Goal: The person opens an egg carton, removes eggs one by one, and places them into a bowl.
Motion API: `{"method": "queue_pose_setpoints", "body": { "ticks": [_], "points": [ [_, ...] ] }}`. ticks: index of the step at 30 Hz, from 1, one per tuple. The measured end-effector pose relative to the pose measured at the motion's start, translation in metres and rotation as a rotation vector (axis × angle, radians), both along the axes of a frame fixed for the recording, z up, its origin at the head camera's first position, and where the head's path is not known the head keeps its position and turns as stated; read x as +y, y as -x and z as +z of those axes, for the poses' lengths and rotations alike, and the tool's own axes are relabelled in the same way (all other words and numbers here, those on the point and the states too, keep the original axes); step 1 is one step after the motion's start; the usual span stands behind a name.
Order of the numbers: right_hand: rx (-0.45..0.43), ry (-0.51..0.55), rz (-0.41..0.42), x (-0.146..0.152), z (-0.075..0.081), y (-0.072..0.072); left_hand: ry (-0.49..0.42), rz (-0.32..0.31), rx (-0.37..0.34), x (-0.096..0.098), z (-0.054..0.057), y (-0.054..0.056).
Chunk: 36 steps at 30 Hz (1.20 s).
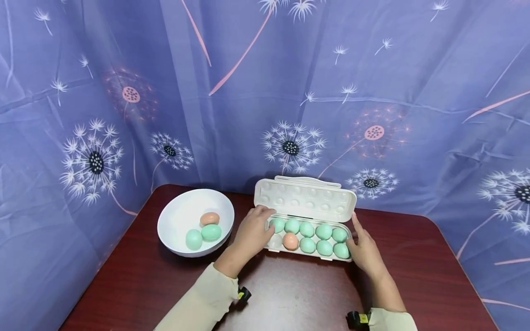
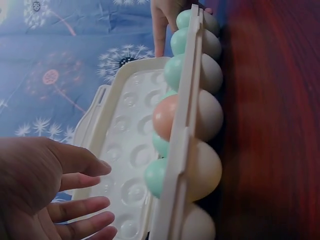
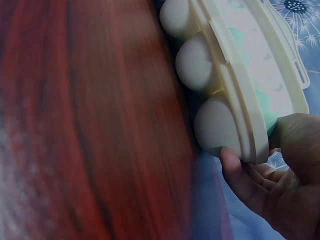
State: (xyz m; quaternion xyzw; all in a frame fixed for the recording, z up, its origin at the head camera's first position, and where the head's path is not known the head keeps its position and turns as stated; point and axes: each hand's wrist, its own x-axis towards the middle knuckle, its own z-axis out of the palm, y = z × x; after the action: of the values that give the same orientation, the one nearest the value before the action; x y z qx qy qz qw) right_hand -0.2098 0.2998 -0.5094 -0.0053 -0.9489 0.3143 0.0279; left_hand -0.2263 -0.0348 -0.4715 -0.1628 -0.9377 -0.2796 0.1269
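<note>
A white egg carton (image 1: pixel 290 254) lies on the table with its lid (image 1: pixel 306 198) raised at the back. Several green eggs (image 1: pixel 324 231) and one brown egg (image 1: pixel 290 241) sit in its cups; the front-left cup (image 1: pixel 275 242) shows bare. My left hand (image 1: pixel 253 231) hovers over the carton's left end, fingers apart and loosely bent, nothing between them in the left wrist view. At the opposite end, my right hand (image 1: pixel 366 252) grips the carton's edge. The right wrist view shows a fingertip (image 3: pixel 229 155) against the outside of the end cup and the thumb side near a green egg.
Left of the carton stands a white bowl (image 1: pixel 174 216) holding one brown egg (image 1: pixel 210 219) and two green eggs (image 1: pixel 193 240). The dark red table (image 1: pixel 298 294) stretches in front. A blue curtain with dandelion prints (image 1: pixel 232 115) hangs close behind the carton and bowl.
</note>
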Motion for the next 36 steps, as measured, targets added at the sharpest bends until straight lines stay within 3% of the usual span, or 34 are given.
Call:
{"method": "queue_pose_setpoints", "body": {
  "ticks": [15,22,36],
  "points": [
    [-0.002,-0.006,0.000,-0.002,0.000,0.000,0.001,-0.005,-0.044,0.021,-0.024,0.012],
    [0.004,-0.008,0.009,-0.002,0.000,0.000,0.008,0.005,-0.005,0.026,-0.038,0.013],
    [-0.001,-0.002,0.007,-0.001,0.001,-0.001,-0.024,0.040,0.001,0.028,-0.042,0.017]
  ]
}}
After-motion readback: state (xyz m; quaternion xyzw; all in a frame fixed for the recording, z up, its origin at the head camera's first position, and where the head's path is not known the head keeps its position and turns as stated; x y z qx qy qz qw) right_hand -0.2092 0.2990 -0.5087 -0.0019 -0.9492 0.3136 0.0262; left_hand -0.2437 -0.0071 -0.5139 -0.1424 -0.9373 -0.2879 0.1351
